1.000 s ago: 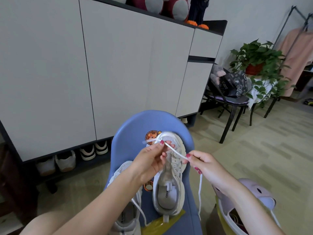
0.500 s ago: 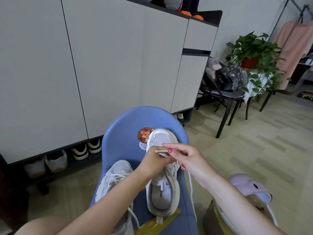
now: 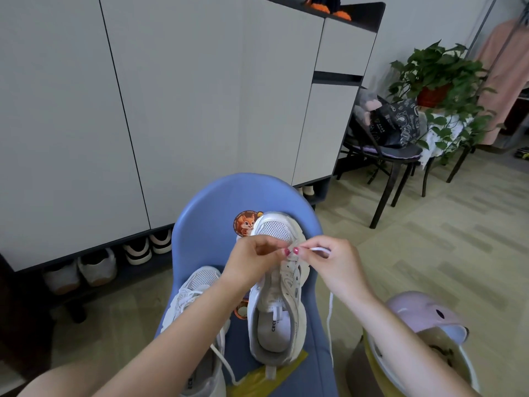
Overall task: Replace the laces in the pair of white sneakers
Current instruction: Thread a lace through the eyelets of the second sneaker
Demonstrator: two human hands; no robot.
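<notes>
The right hand [image 3: 329, 262] pinches a white lace [image 3: 320, 249] between thumb and forefinger just beside the toe-end eyelets of the right-hand white sneaker [image 3: 279, 285], and the lace loops behind the fingers, then hangs down past the wrist along the edge of the blue chair [image 3: 211, 202]. The left hand [image 3: 254, 260] meets it fingertip to fingertip over the same eyelet row, its fingers curled in a pinch; whether they grip the lace end or the edge of the shoe I cannot tell, since the tips hide the spot. This sneaker stands on the chair seat, toe away from the person, its tongue and insole bare and most eyelets apparently unlaced. The other white sneaker [image 3: 197, 308] lies just to its left, laced, partly under the left forearm, with a yellow wrapper [image 3: 257, 376] near the heels. The risks, as I judge them: the lace tip may miss or fray at the small eyelet because both hands crowd it and block the view; the two ends may come out uneven, as one long length dangles freely; and that hanging length could snag on the chair edge or the pink helmet [image 3: 423, 313] below it. A hard pull might also tip the shoe off the sloping seat. Against half a second ago, the right hand has drawn back to the shoe's right side instead of crossing over the left wrist, and the lace tip no longer pokes out to the left.
</notes>
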